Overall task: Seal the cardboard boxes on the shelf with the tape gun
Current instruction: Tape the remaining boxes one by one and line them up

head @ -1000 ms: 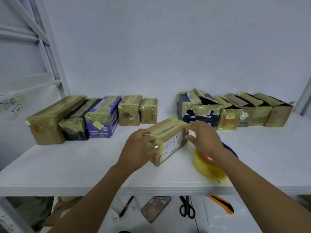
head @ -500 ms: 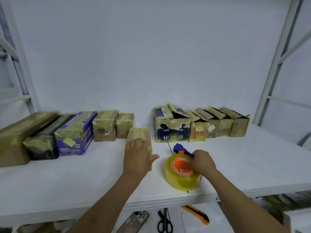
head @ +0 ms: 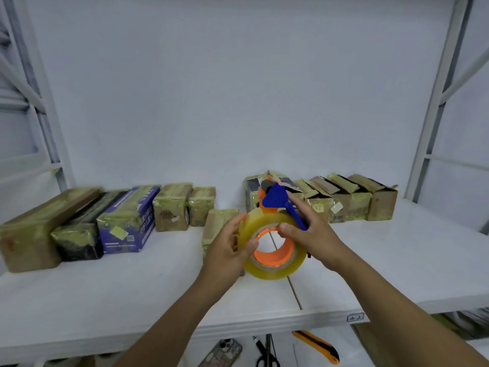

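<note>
a person's two bare hands are holding a tape gun (head: 275,201) up over the middle of a white shelf (head: 132,287), toward its front edge. the tape gun is blue and orange and is carrying a large roll of clear yellowish tape (head: 267,271) on an orange core, with the open hole of the roll facing the camera.

the right hand (head: 315,234) is gripping the blue handle, its fingers (head: 288,230) curling round it and over the top of the roll. the left hand (head: 225,250) is holding the left side of the roll, thumb lying on the outer tape and a fingertip pressing at the inner rim.

just behind the left hand, a small taped cardboard box (head: 215,223) is lying on the shelf, partly hidden.

along the back edge toward the left corner, five taped boxes are sitting side by side: a long brown box (head: 31,229), a dark box (head: 79,234), a purple box (head: 127,223) and two small brown boxes (head: 172,207). along the back edge toward the right corner, a row of open-flapped boxes (head: 344,202) is standing close together, beginning with a dark blue box (head: 252,189) behind the tape gun.

below the front edge, a phone (head: 222,353), scissors (head: 267,358) and an orange utility knife (head: 317,345) are lying on a lower surface.
</note>
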